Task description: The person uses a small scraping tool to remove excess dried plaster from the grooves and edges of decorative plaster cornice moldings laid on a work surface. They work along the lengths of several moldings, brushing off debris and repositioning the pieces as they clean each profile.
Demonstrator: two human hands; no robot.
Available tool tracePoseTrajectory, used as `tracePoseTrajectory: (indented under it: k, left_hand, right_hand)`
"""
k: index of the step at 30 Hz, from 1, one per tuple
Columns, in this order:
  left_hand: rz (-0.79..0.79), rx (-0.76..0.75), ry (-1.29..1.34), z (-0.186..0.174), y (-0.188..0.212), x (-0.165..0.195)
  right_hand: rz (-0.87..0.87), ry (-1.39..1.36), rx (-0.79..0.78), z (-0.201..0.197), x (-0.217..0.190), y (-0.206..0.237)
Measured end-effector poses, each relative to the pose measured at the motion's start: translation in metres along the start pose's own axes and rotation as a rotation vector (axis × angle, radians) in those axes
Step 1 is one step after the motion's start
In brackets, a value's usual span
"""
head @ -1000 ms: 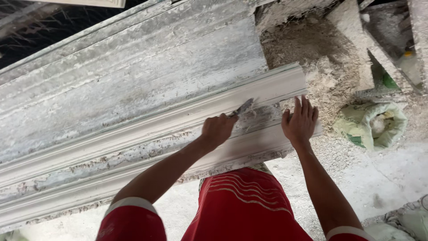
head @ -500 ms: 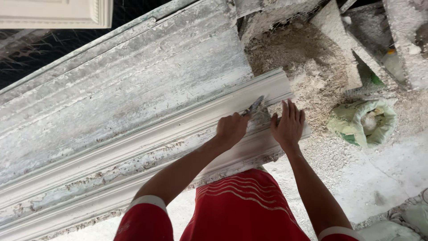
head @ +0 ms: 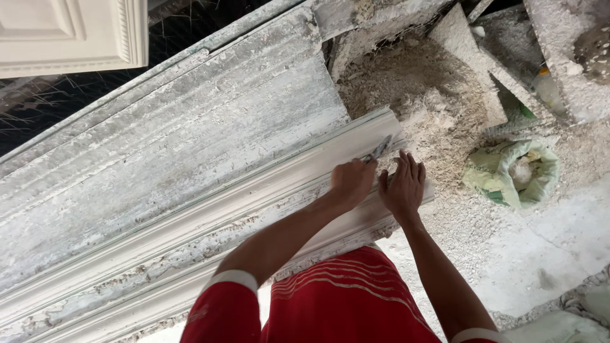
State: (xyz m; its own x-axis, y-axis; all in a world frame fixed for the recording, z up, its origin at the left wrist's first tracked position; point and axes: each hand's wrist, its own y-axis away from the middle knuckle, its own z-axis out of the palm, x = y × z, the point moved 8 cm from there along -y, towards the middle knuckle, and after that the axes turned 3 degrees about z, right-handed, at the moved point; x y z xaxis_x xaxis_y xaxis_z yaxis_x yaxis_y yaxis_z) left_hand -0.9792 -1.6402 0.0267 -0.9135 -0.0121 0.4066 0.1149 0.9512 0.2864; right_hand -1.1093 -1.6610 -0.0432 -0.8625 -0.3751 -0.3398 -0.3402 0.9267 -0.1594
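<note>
While we looked down at the bench, our left hand (head: 351, 183) was clamped round a small metal scraper (head: 377, 151), its blade angled up-right & touching the top edge of the long white plaster moulding (head: 210, 216) near its right end. Our right hand (head: 403, 184) lay flat on the moulding just beside the left, fingers together, gripping nothing. The moulding ran diagonally, low left to upper right, resting on a plaster-crusted work board (head: 178, 127). Past its end sat a heap of plaster rubble (head: 426, 108), w/ a green sack (head: 511, 171) near it on the floor, open at the top. A white panelled casting (head: 70, 32) showed top left. We wore a red shirt (head: 343, 298).
</note>
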Motion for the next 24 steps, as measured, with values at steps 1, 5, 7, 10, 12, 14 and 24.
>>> tracePoseTrajectory:
  k: [1, 5, 7, 10, 12, 14, 24]
  left_hand:
    - [0.013, 0.024, -0.007, -0.003, -0.005, 0.007]
    - [0.022, -0.021, 0.011, -0.005, -0.05, 0.039]
    - [0.065, -0.001, 0.021, -0.019, -0.067, 0.045]
    - [0.2, 0.245, -0.083, -0.076, -0.09, 0.041]
    - [0.196, 0.265, -0.106, -0.105, -0.105, 0.022]
    - [0.232, 0.46, -0.21, -0.14, -0.112, 0.007]
    - [0.198, 0.154, -0.632, -0.098, -0.053, -0.12]
  right_hand:
    - [-0.002, -0.002, 0.002, 0.0, 0.0, -0.001]
    - [0.033, -0.055, -0.051, 0.002, 0.002, -0.003]
    - [0.053, -0.014, -0.057, 0.002, 0.003, -0.002]
    - [0.06, -0.052, 0.014, -0.004, 0.003, 0.0]
    - [0.048, -0.044, 0.013, -0.006, 0.001, 0.002]
    - [0.036, -0.042, 0.027, -0.01, 0.0, 0.001]
    - [0.029, -0.054, 0.041, -0.021, -0.008, -0.003]
